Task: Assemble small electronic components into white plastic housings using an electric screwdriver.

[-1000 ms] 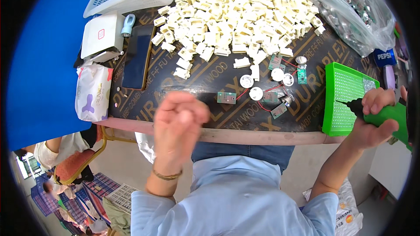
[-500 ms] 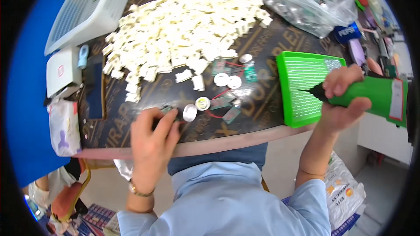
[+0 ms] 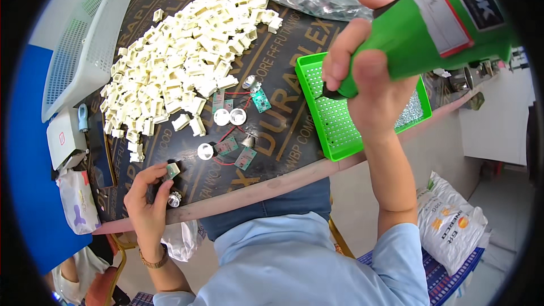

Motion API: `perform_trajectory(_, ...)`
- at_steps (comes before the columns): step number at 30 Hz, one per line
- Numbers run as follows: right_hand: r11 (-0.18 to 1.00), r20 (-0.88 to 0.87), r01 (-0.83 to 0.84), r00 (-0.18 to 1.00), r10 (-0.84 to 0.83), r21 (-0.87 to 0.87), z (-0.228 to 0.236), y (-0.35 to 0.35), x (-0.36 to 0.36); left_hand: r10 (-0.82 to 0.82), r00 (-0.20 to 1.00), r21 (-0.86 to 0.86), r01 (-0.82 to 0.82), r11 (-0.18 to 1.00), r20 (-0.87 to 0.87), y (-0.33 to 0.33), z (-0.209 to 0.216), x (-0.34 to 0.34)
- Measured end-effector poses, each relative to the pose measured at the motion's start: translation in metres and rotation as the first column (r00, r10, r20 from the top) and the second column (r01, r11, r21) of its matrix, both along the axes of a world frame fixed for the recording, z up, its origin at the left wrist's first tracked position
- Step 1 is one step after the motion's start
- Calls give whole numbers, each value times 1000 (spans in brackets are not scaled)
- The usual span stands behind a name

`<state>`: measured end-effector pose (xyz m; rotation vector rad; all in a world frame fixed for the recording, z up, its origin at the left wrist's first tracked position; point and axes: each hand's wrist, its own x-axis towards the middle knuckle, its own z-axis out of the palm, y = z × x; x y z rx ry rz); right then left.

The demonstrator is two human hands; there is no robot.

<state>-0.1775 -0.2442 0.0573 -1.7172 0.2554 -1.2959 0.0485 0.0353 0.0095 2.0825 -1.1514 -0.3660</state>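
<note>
My left hand (image 3: 146,203) pinches a small circuit board piece (image 3: 172,171), green and pale at its edge, between thumb and fingers near the table's front edge. Just below it sits a small shiny reflector cup (image 3: 174,199), close to my thumb. My right hand (image 3: 374,99) is wrapped round a green electric screwdriver (image 3: 419,34), raised over a green tray (image 3: 335,152). Its dark nose points left; the bit is hard to make out. Between my hands lie several small circuit boards (image 3: 245,158) with red wires, and round white-rimmed lens cups (image 3: 205,151).
A large heap of cream plastic housings (image 3: 175,68) spreads across the table's left half. Behind it stand a white plastic basket (image 3: 85,39) and a clear bag (image 3: 306,0) of shiny parts. Small screws (image 3: 412,110) lie in the tray's right end. A white box (image 3: 67,136) is far left.
My right hand has lifted the screwdriver upward, closer to the camera. My left hand now holds the small board piece up off the table. The whole view has shifted and turned.
</note>
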Motion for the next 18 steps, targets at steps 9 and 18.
perform_trajectory(9, 993, 41, -7, 999, 12, -119, -14, -8, 7, -195, 977, -55, 200, 978, 82, -19, 7, -11)
perform_trajectory(18, 991, 10, 27, 1000, -25, -129, -15, -5, 8, -248, 961, -43, 255, 966, 127, -29, 10, -17)
